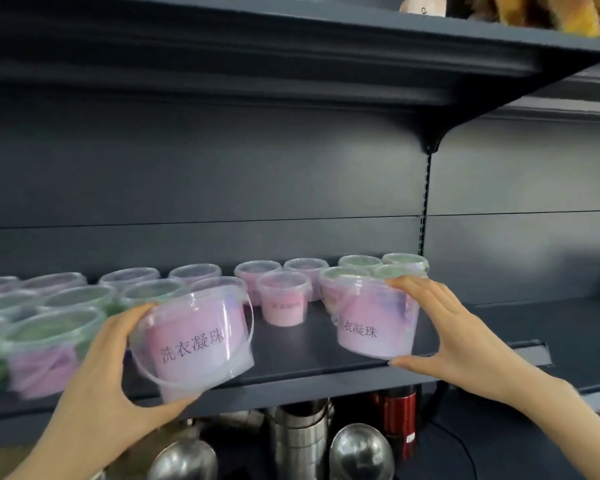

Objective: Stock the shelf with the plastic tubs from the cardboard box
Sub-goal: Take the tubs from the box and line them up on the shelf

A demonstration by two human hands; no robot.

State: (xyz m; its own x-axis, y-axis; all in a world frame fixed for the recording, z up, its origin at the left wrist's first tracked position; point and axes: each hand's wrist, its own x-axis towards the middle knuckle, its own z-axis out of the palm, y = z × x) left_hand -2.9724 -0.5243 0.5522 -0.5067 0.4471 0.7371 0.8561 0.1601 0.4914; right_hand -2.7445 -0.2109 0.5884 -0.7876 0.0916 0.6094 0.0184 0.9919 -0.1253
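My left hand [101, 379] grips a clear plastic tub [194, 341] with pink contents, a printed label and a thin handle, tilted at the front edge of the dark shelf [291, 375]. A second pink tub [374, 320] is held by my right hand [454, 330], thumb under its base and fingers over its lid, low over the shelf near the front edge. Behind stand several more tubs, pink ones [283, 299] in the middle, green ones [381, 266] at the right and green and pink ones [49, 330] at the left. The cardboard box is out of view.
The dark shelf surface [534, 327] extends to the right of the tubs. An upper shelf [361, 64] overhangs closely above. Below the shelf sit steel bowls and ladles [361, 452], stacked steel cups [300, 441] and a red canister [395, 417].
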